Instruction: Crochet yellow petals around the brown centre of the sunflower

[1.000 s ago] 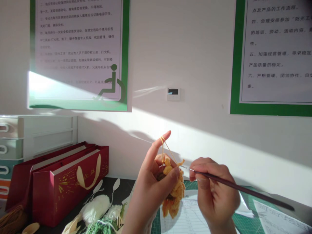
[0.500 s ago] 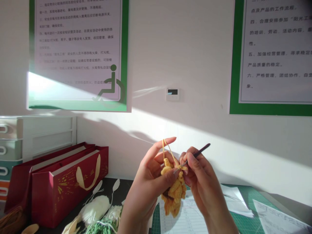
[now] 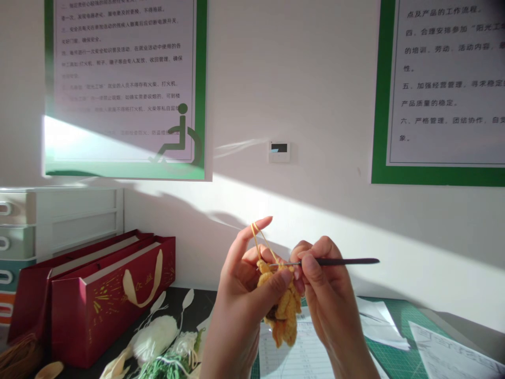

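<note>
The left hand (image 3: 240,300) is clamped on a ruffled mustard-yellow crocheted piece (image 3: 284,310), its thumb pressing the top edge against the curled fingers. Its raised index finger (image 3: 248,239) carries a yarn strand (image 3: 262,245), looped round the finger and running down to the work. The right hand (image 3: 327,289) has its thumb and fingers closed together on the dark shaft of a crochet hook (image 3: 339,261). The hook lies nearly level, its metal tip at the top edge of the piece, just beside the left thumb; whether it has entered a stitch is too small to tell.

The piece sits between the hands, hanging below the left grip and held up off the bench. A good length of fabric is already worked, in thick layered folds. The yarn remains joined to it with no cut end showing, so the work looks unfinished, though how much is left cannot be judged.

Below, on the dark bench (image 3: 197,302), a green cutting mat (image 3: 394,321) lies under printed paper sheets (image 3: 295,347). Near the hands lie a cream fluffy bundle (image 3: 153,337) and green yarn (image 3: 165,368). Further left, a red gift bag (image 3: 110,300) stands before a white drawer unit (image 3: 59,221).
</note>
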Demonstrator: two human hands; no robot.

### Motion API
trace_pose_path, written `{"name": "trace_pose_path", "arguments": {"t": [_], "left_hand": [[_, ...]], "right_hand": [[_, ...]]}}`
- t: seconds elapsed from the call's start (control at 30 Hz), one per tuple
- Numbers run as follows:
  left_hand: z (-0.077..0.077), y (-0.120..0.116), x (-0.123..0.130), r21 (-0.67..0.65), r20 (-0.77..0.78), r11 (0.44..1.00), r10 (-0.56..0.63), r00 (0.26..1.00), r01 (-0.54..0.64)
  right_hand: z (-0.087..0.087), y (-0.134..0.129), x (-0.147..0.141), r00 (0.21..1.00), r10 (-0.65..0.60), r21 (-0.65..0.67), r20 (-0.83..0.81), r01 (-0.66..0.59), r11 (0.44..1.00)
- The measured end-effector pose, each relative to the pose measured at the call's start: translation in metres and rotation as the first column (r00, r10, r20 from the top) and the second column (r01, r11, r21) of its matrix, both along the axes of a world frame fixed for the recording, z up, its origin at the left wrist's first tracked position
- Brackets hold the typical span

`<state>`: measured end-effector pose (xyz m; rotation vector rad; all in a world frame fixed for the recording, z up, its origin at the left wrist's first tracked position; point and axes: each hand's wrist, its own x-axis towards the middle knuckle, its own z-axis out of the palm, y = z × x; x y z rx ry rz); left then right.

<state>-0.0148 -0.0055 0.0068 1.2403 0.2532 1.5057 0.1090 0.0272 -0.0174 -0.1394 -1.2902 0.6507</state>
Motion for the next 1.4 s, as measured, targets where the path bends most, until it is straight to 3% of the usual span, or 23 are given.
{"name": "trace_pose_path", "arguments": {"t": [0.03,0.07,0.1,0.17,0.2,0.27,0.33,0.4,0.5,0.6,0.73,0.87,0.97,1.07,1.13,1.2,1.3,1.4], "left_hand": [[0.000,-0.001,0.001,-0.011,0.002,1.000,0.019,1.000,-0.019],[0.000,-0.002,0.001,-0.022,0.004,0.999,0.049,0.999,-0.049],[0.000,-0.003,0.002,-0.034,0.007,0.996,0.087,0.996,-0.086],[-0.002,-0.003,0.004,-0.070,0.023,0.986,0.154,0.988,-0.152],[-0.002,-0.003,0.005,-0.096,0.035,0.983,0.161,0.986,-0.157],[-0.003,-0.001,0.005,-0.157,0.057,0.985,0.080,0.995,-0.070],[-0.003,0.002,0.003,-0.199,0.063,0.977,-0.061,0.996,0.073],[-0.002,0.005,0.000,-0.194,0.055,0.971,-0.133,0.990,0.142],[0.000,0.005,-0.003,-0.126,0.030,0.985,-0.117,0.993,0.120],[0.003,0.000,-0.003,-0.086,0.011,0.988,-0.126,0.992,0.126],[0.004,-0.003,-0.004,-0.072,0.011,0.984,-0.162,0.987,0.162],[0.002,0.002,-0.008,-0.041,-0.045,0.980,-0.197,0.979,0.195],[0.001,0.005,-0.009,-0.033,-0.071,0.975,-0.223,0.972,0.221],[0.000,0.004,-0.008,-0.028,-0.090,0.987,-0.158,0.983,0.156],[0.000,0.002,-0.006,-0.027,-0.111,0.997,-0.074,0.991,0.072],[0.000,0.002,-0.005,-0.019,-0.125,1.000,-0.018,0.992,0.016],[0.000,0.003,-0.005,-0.008,-0.149,1.000,-0.003,0.989,0.002],[0.000,0.005,-0.009,0.016,-0.175,0.999,-0.041,0.984,0.044]], "right_hand": [[-0.002,0.000,0.001,0.991,-0.128,0.102,0.038,0.124,0.987],[-0.004,0.001,0.002,0.955,-0.286,0.224,0.075,0.264,0.938],[-0.006,0.001,0.003,0.885,-0.458,0.357,0.083,0.403,0.843],[-0.011,0.002,0.006,0.698,-0.716,0.558,0.024,0.585,0.589],[-0.014,0.002,0.008,0.636,-0.771,0.598,-0.044,0.635,0.490],[-0.017,0.002,0.011,0.600,-0.793,0.604,-0.109,0.673,0.427],[-0.018,0.003,0.012,0.657,-0.748,0.612,-0.096,0.632,0.476],[-0.016,0.004,0.012,0.764,-0.642,0.586,-0.062,0.548,0.597],[-0.011,0.004,0.009,0.909,-0.416,0.444,-0.011,0.377,0.813],[-0.008,0.002,0.005,0.957,-0.289,0.336,-0.013,0.277,0.900],[-0.009,-0.002,0.003,0.970,-0.210,0.287,-0.122,0.237,0.928],[-0.006,-0.008,0.004,0.985,-0.112,0.237,-0.133,0.141,0.961],[0.000,-0.010,0.005,0.992,0.024,0.116,-0.121,-0.010,0.993],[0.005,-0.010,0.004,0.992,0.102,-0.067,-0.074,-0.107,0.992],[0.005,-0.008,0.003,0.997,0.074,-0.131,-0.031,-0.077,0.988],[0.003,-0.005,0.003,1.000,-0.019,-0.079,0.018,0.020,0.997],[0.000,-0.002,0.004,0.989,-0.141,0.053,0.050,0.139,0.989],[-0.002,-0.001,0.006,0.987,-0.157,0.058,0.030,0.155,0.986]]}}
